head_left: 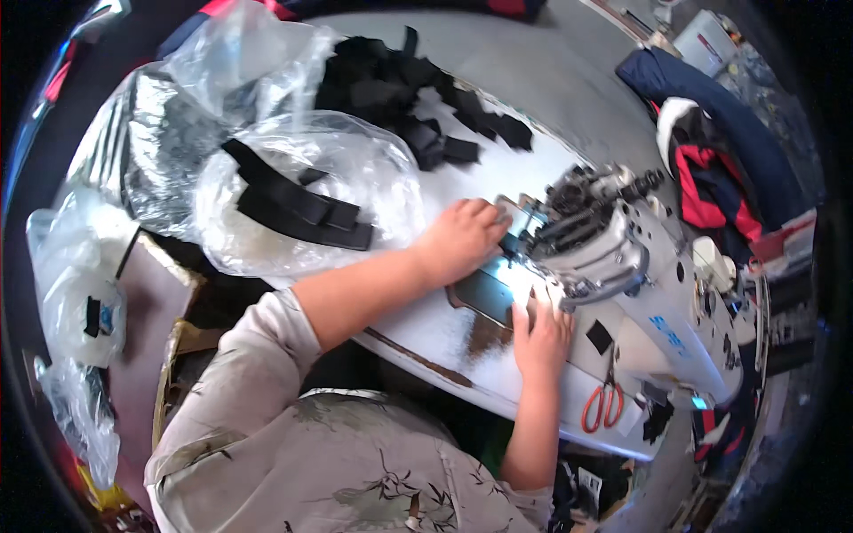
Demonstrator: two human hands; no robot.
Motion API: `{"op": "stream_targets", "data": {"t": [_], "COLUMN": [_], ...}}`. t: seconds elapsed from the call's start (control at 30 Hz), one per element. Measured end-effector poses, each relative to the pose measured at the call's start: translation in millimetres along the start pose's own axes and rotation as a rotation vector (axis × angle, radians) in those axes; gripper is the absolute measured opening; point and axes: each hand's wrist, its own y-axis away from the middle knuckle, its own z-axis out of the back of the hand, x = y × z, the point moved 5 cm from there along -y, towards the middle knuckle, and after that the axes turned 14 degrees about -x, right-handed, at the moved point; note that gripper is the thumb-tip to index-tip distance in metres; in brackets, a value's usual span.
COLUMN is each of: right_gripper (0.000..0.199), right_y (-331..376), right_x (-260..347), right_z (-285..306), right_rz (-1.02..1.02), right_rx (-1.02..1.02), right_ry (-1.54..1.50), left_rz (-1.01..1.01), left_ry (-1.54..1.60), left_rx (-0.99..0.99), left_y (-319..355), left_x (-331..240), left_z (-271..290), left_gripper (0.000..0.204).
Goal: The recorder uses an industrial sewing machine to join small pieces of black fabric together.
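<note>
A grey-white industrial sewing machine (604, 249) stands on the table, its lamp lighting the metal plate (484, 293) under the needle area. My left hand (464, 238) is at the far-left side of that area, fingers curled down and pressed together; a small dark edge shows by the fingertips, but what they hold is hidden. On the near side, my right hand (542, 338) lies by the lit plate, thumb and fingers apart and stretched toward the needle area. Glare hides the spot between the hands.
Black fabric strips (302, 204) lie on a clear plastic bag (222, 222) at left. A pile of black pieces (382, 84) sits behind. Red-handled scissors (604, 404) and a small black square (600, 337) lie right of my right hand. Dark and red garments (720, 178) hang beyond the machine.
</note>
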Motion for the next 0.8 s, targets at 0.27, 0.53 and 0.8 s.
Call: {"op": "stream_targets", "data": {"t": [0.27,0.53,0.8], "right_gripper": [0.046,0.043,0.037], "right_y": [0.1,-0.7,0.8], "right_x": [0.9,3.5,5.1], "right_z": [9.9,11.3,17.1], "right_rz": [0.052,0.071,0.106], "right_rx": [-0.121,-0.168,-0.233], "right_ry": [-0.052,-0.093,-0.115], "left_rz": [0.112,0.272,-0.010], "left_ry": [0.163,0.431,-0.029], "left_rx": [-0.028,-0.143,-0.284], "left_y": [-6.8,-9.3,12.5], "left_x": [-4.8,9.5,17.2], "left_z": [-4.3,36.1,117.8], "left_gripper": [0.035,0.015,0.031]}}
